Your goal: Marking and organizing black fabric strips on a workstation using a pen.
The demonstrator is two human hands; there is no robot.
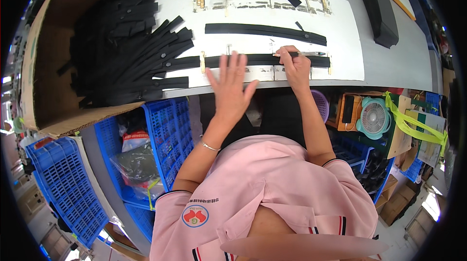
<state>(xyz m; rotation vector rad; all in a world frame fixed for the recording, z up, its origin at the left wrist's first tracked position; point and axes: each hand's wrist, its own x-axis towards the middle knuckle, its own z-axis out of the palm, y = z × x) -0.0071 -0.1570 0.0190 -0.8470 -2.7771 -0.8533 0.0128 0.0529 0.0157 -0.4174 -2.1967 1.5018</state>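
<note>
A long black fabric strip (258, 60) lies across the white board (348, 32) in front of me, lined up with marks on it. My left hand (229, 88) rests flat over the strip's left half, fingers spread and slightly blurred, with nothing in it. Between the fingers of my right hand (296, 70) is a pen (310, 54), its tip pointing left above the strip. A second black strip (265, 32) with a round button near its right end lies farther back. To the left, a heap of black strips (121, 42) spills from a cardboard box onto the board.
The cardboard box (46, 66) stands on its side at the left. A black folded piece (377, 15) lies back right. Below the table edge are blue plastic crates (168, 134), a purple basket (319, 104) and a small green fan (374, 117).
</note>
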